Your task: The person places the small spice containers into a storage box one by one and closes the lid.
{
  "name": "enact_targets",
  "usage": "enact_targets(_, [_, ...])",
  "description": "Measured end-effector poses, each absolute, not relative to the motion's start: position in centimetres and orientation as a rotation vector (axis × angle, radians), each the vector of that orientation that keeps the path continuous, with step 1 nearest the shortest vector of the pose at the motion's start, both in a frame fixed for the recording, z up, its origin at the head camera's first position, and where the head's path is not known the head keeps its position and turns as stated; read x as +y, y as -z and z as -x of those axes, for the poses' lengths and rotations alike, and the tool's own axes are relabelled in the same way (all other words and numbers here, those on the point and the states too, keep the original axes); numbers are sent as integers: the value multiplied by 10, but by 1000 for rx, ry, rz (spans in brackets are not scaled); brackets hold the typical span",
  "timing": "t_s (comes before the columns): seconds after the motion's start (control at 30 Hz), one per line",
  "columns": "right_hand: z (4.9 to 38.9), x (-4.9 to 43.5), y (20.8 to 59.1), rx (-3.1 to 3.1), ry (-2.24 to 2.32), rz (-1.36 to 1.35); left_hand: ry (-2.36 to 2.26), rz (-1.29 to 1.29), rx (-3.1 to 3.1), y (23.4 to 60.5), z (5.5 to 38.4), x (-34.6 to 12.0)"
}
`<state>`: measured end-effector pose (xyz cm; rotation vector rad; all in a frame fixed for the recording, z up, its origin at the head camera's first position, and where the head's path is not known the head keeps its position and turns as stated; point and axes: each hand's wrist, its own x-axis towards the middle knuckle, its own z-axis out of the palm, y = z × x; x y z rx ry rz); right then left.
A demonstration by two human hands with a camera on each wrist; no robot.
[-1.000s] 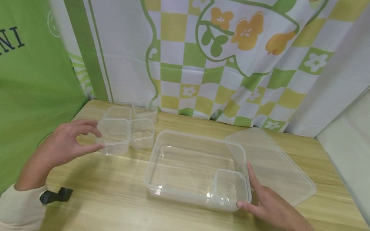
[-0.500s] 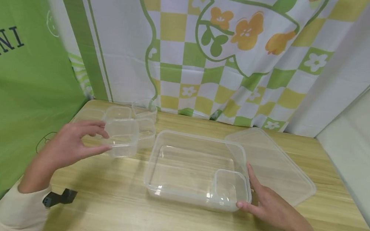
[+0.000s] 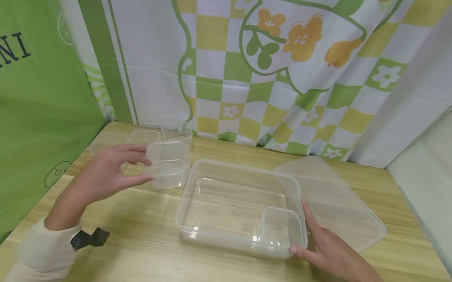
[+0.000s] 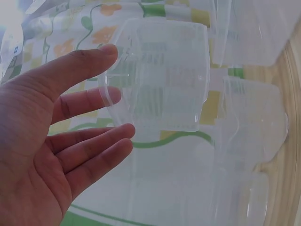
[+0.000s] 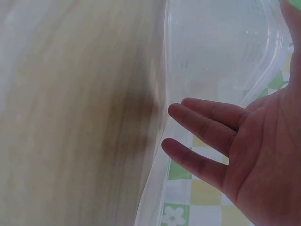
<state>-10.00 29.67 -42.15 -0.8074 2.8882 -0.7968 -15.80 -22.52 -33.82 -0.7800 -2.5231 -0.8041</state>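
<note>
One small, clear, rounded-square plastic container (image 3: 167, 151) was in the grasp of the left hand (image 3: 106, 175), pinched by its left wall between thumb and fingers. From my remote seat I took it to be lifted off the pale wood-grain table (image 3: 180, 273), just left of the large, clear, rectangular plastic box (image 3: 220, 204). A second small clear plastic cup (image 3: 281, 223) stood inside that box, in its near right corner.

I judged the step in hand to be carrying the pinched container toward the box. If so, the next move called for raising it over the left rim, levelling it and lowering it onto the bare floor inside, well away from the cup. The right hand (image 3: 333, 253) was at the box's near right corner, grasping nothing, its fingers straight; I read that as steadying.

On the head view I could place the whole layout, including the flat, translucent plastic lid (image 3: 334, 203) partly behind the box, but clear walls overlapped around the left hand and I could not separate them cleanly. My left wrist view settled the grip: thumb on one side of the wall, a finger showing through from the other. Only the right wrist view gave me the right palm and its extended fingers.
</note>
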Motion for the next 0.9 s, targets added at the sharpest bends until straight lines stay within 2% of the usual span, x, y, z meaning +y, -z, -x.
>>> enact_targets(0.9, [99,297,422,2901,794,836,898,940,-2397,339,186,-159])
